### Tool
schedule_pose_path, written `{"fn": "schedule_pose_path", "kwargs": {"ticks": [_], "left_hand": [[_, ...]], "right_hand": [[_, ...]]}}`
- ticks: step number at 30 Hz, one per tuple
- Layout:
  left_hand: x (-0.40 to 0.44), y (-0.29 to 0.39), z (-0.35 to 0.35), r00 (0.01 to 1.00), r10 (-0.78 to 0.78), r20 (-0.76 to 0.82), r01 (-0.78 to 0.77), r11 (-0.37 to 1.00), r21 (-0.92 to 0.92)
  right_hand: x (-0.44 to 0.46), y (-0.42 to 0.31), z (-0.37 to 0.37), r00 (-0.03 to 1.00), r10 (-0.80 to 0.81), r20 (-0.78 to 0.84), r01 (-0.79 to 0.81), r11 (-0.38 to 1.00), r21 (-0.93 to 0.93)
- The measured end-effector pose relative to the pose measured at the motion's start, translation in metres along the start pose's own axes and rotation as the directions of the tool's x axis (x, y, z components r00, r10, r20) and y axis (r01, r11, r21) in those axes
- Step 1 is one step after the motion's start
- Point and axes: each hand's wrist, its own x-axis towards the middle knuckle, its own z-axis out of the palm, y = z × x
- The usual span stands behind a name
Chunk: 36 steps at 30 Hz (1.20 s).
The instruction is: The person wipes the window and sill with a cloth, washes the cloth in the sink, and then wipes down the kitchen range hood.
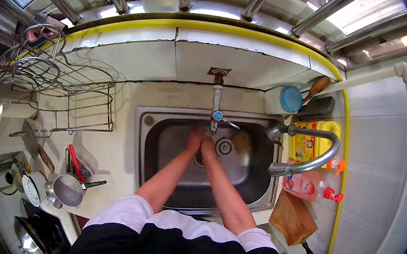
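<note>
My left hand [195, 139] and my right hand [207, 146] are close together inside the metal sink [161, 168], just below the spout of the wall tap [217, 100]. The left one is blurred, and its fingers do not show plainly. Of the right one I see mostly the back and wrist; its fingers are hidden or too small to make out. No held object is visible. To the right of my hands is the sink drain [224, 147], with a brownish sponge-like piece [241, 144] beside it.
A curved metal faucet [318, 164] reaches over the sink's right rim. Behind it stand a yellow jug [308, 142] and a pink-labelled pump bottle [305, 185]. A wooden board [293, 218] lies nearer. On the left are a wire rack [69, 105], a saucepan [68, 190] and a cleaver [33, 139].
</note>
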Motion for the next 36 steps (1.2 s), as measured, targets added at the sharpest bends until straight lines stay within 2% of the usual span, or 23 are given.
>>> {"fn": "schedule_pose_path", "kwargs": {"ticks": [1, 2, 3, 5, 7, 8, 9, 11, 14, 15, 17, 18, 20, 21, 23, 24, 26, 27, 28, 30, 33, 35, 36], "left_hand": [[-0.009, 0.016, -0.011, 1.0, 0.012, -0.006, -0.012, 1.0, 0.008], [-0.018, 0.034, -0.024, 1.0, 0.024, -0.013, -0.024, 1.0, 0.015], [-0.032, 0.044, -0.031, 0.999, -0.046, 0.0, 0.045, 0.978, -0.203], [-0.053, 0.075, -0.056, 0.994, -0.11, 0.03, 0.112, 0.906, -0.407], [-0.061, 0.091, -0.088, 0.997, 0.03, 0.067, -0.033, 0.998, 0.051], [-0.059, 0.087, -0.1, 0.993, 0.069, 0.094, -0.094, 0.953, 0.288], [-0.058, 0.082, -0.112, 0.987, 0.109, 0.121, -0.155, 0.856, 0.493], [-0.011, -0.053, -0.084, 0.991, 0.111, -0.075, -0.101, 0.986, 0.129], [-0.039, 0.007, -0.104, 0.98, -0.038, -0.197, 0.077, 0.978, 0.195], [-0.042, 0.01, -0.1, 0.98, -0.038, -0.198, 0.077, 0.978, 0.195], [-0.05, 0.016, -0.089, 0.9, 0.356, -0.252, -0.2, 0.85, 0.486], [-0.049, 0.018, -0.08, 0.9, 0.356, -0.252, -0.202, 0.851, 0.484], [-0.041, 0.01, -0.059, 0.776, 0.629, -0.047, -0.558, 0.72, 0.413], [-0.035, -0.002, -0.051, 0.776, 0.629, -0.049, -0.559, 0.721, 0.41], [-0.025, -0.017, -0.045, 0.901, 0.429, 0.06, -0.414, 0.813, 0.41], [-0.021, -0.018, -0.047, 0.93, 0.356, 0.095, -0.362, 0.834, 0.416], [-0.021, -0.001, -0.066, 0.986, -0.144, 0.088, 0.118, 0.961, 0.251], [-0.016, -0.013, -0.061, 0.986, -0.141, 0.087, 0.115, 0.961, 0.252], [-0.014, -0.024, -0.056, 0.965, 0.258, 0.042, -0.26, 0.931, 0.257], [-0.016, -0.031, -0.045, 0.788, 0.615, -0.001, -0.591, 0.757, 0.279], [-0.041, 0.033, -0.038, 0.805, 0.581, -0.121, -0.575, 0.814, 0.089], [-0.03, 0.021, -0.036, 0.954, 0.276, 0.121, -0.296, 0.931, 0.214], [-0.031, 0.029, -0.048, 0.955, 0.273, 0.12, -0.293, 0.932, 0.215]], "right_hand": [[0.008, -0.009, -0.011, 0.993, -0.119, 0.014, 0.113, 0.891, -0.44], [0.015, -0.015, -0.021, 0.973, -0.217, 0.079, 0.195, 0.59, -0.784], [0.024, -0.014, -0.03, 0.973, -0.214, 0.082, 0.196, 0.593, -0.781], [0.052, -0.001, -0.051, 0.863, -0.502, 0.054, 0.398, 0.611, -0.684], [0.082, 0.008, -0.07, 0.844, -0.537, -0.004, 0.45, 0.712, -0.539], [0.089, 0.01, -0.074, 0.827, -0.557, -0.07, 0.496, 0.783, -0.375], [0.078, 0.002, -0.073, 0.827, -0.557, -0.07, 0.495, 0.783, -0.376], [0.048, -0.022, -0.065, 0.932, -0.345, -0.115, 0.354, 0.933, 0.071], [0.045, -0.017, -0.063, 0.929, -0.336, -0.153, 0.363, 0.908, 0.208], [0.045, -0.012, -0.06, 0.929, -0.336, -0.153, 0.363, 0.908, 0.208], [0.045, 0.001, -0.047, 0.833, -0.549, -0.075, 0.515, 0.817, -0.258], [0.039, 0.003, -0.039, 0.831, -0.55, -0.076, 0.517, 0.816, -0.26], [0.018, -0.001, -0.026, 0.682, -0.712, 0.167, 0.672, 0.521, -0.526], [0.01, -0.007, -0.025, 0.681, -0.713, 0.168, 0.672, 0.519, -0.528], [-0.004, -0.02, -0.022, 0.92, -0.392, 0.025, 0.385, 0.887, -0.253], [-0.01, -0.03, -0.023, 0.919, -0.393, 0.026, 0.386, 0.886, -0.255], [-0.017, -0.05, -0.033, 0.975, -0.213, -0.07, 0.224, 0.909, 0.352], [-0.014, -0.052, -0.038, 0.974, -0.215, -0.069, 0.226, 0.907, 0.355], [-0.011, -0.051, -0.042, 0.975, -0.221, -0.003, 0.208, 0.915, 0.347], [-0.006, -0.04, -0.041, 0.972, -0.225, 0.069, 0.19, 0.923, 0.335], [-0.007, -0.027, -0.025, 0.966, -0.181, 0.187, 0.128, 0.956, 0.264], [-0.021, -0.04, -0.016, 0.975, -0.14, 0.171, 0.036, 0.864, 0.503], [-0.02, -0.042, -0.021, 0.976, -0.137, 0.172, 0.033, 0.865, 0.501]]}}
